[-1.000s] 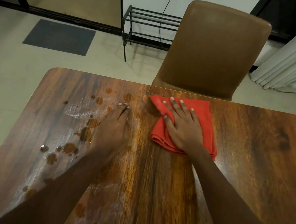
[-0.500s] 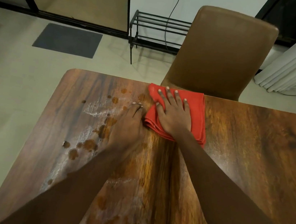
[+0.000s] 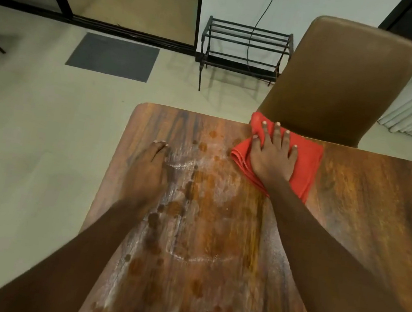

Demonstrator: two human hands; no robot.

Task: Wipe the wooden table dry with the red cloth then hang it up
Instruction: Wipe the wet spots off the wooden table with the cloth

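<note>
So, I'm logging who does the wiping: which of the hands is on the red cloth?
The right hand, fingers spread flat on the red cloth. The left hand rests on the wet wooden table, apart from the cloth.

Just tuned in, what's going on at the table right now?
A person is wiping the wooden table with a folded red cloth. The right hand presses flat on the cloth at the far edge, by the brown chair. The left hand rests flat on the table near its left edge. Between the arms, wet drops and smears are not yet wiped.
</note>
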